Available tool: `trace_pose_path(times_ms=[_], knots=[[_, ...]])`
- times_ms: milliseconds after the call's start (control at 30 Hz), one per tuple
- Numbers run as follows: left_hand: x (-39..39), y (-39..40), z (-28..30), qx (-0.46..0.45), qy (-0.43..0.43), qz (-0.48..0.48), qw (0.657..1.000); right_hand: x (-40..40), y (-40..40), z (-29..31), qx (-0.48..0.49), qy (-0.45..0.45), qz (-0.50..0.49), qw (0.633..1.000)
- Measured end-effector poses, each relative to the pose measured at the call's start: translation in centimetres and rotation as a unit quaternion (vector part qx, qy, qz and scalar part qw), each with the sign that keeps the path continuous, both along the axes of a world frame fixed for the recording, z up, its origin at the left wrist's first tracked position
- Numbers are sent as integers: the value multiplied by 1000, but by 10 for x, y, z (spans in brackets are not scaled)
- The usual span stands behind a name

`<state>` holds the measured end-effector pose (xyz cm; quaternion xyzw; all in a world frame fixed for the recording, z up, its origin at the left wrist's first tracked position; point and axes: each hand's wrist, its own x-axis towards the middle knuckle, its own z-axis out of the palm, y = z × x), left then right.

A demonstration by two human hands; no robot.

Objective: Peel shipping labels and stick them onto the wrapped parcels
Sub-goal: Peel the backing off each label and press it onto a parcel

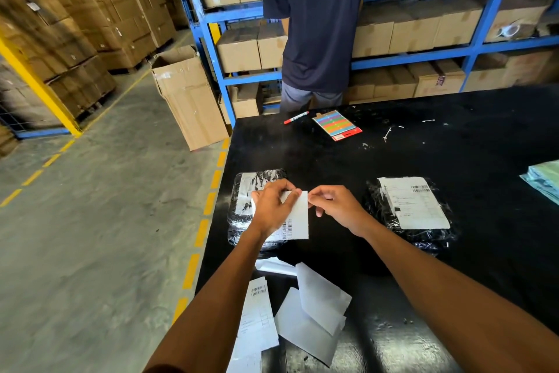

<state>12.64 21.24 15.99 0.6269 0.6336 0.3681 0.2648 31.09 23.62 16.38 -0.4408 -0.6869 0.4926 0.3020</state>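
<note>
My left hand (269, 206) holds a white shipping label (298, 217) with a barcode by its left side, above the table. My right hand (334, 203) pinches the label's top right corner. Under the label lies a black wrapped parcel (245, 206) with a patterned panel on top, partly hidden by my left hand. A second black wrapped parcel (414, 233) lies to the right with a printed label (414, 203) stuck on it. Printed labels (258, 315) and blank white backing sheets (314, 312) lie loose near the table's front edge.
The black table (453, 155) carries a red marker (295, 117), a card of coloured stickers (337, 124) and a green stack (544, 182) at the right edge. A person in a dark shirt (317, 19) stands at blue shelving with cartons. An open carton (187, 97) stands on the floor.
</note>
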Motion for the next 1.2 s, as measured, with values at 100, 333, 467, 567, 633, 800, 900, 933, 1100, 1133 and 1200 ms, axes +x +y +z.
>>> trace_pose_path(times_ms=[100, 333, 467, 567, 633, 800, 900, 933, 1100, 1133, 1200], knots=[[0, 1, 0, -8, -3, -3, 1000, 0, 2, -1, 4, 4, -8, 1000], [4, -1, 4, 1, 18, 1, 1000, -1, 3, -2, 7, -9, -3, 1000], [5, -1, 6, 15, 35, 13, 999, 0, 4, -2, 0, -1, -4, 1000], [5, 0, 5, 1, 30, 13, 999, 0, 6, -3, -3, -4, -6, 1000], [5, 0, 5, 6, 26, 8, 1000, 1, 6, -4, -4, -10, -4, 1000], [8, -1, 7, 9, 38, 2, 999, 1, 6, -7, -7, -16, -4, 1000], [8, -1, 7, 10, 40, 12, 999, 1, 6, -7, -10, -17, -5, 1000], [9, 0, 6, 12, 42, 18, 999, 1, 6, -7, -13, -15, -7, 1000], [9, 0, 6, 21, 50, 17, 998, 1, 7, -9, -16, -17, -11, 1000], [9, -1, 7, 21, 52, 18, 998, 1, 7, -9, -14, -20, -9, 1000], [11, -2, 8, 22, 56, 17, 998, 1, 7, -10, -14, -25, -11, 1000]])
